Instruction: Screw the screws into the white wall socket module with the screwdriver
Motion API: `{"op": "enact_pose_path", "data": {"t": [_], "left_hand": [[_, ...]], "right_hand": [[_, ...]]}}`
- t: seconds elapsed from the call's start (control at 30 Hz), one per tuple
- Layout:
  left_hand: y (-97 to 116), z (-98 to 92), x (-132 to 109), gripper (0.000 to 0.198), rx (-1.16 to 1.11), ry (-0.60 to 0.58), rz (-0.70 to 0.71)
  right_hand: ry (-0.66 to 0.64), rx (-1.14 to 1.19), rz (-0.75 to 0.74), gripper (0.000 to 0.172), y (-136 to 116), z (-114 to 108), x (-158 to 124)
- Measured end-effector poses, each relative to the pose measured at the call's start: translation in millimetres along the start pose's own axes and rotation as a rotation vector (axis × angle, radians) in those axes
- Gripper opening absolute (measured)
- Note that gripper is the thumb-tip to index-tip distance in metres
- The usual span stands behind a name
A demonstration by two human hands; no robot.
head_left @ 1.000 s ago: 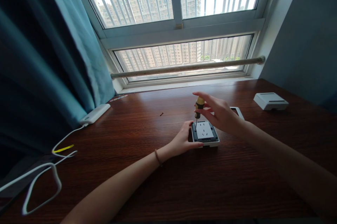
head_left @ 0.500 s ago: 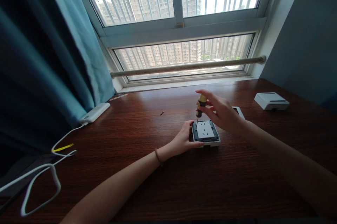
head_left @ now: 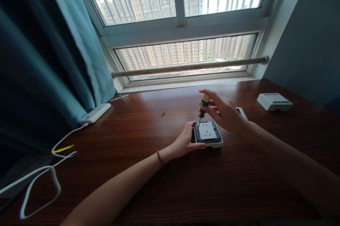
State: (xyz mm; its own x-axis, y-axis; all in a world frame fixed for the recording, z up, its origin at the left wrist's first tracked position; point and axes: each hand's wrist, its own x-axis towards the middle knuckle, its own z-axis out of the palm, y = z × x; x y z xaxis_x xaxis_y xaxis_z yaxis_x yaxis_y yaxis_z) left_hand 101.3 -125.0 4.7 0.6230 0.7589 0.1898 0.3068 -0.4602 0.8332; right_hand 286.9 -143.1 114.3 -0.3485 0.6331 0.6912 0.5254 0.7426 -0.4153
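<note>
A wall socket with a white face and dark frame sits in a white box on the wooden table. My left hand grips its left side, thumb along the near edge and fingers at the far left corner. In my right hand is a screwdriver with a yellow and black handle. It stands nearly upright, slightly tilted, and its tip meets the left side of the socket's dark frame. Whether a screw is under the tip is too small to tell. Beyond my left hand a small screw lies on the table.
Behind my right hand lies a white frame, partly hidden. Another white box stands at the right. On the left are a white power strip, its looping cable and a yellow strip. A window rail runs behind the table.
The screwdriver handle and my right hand have shifted very slightly right. The socket and my left hand look almost the same as before.
</note>
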Motion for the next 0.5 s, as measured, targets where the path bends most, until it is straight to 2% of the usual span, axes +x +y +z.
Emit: {"op": "enact_pose_path", "data": {"t": [0.5], "left_hand": [[2.2,0.0,-0.2,0.084,0.029,0.006,0.01]], "right_hand": [[-0.03,-0.008,-0.027,0.04,-0.8,-0.8,0.0]]}}
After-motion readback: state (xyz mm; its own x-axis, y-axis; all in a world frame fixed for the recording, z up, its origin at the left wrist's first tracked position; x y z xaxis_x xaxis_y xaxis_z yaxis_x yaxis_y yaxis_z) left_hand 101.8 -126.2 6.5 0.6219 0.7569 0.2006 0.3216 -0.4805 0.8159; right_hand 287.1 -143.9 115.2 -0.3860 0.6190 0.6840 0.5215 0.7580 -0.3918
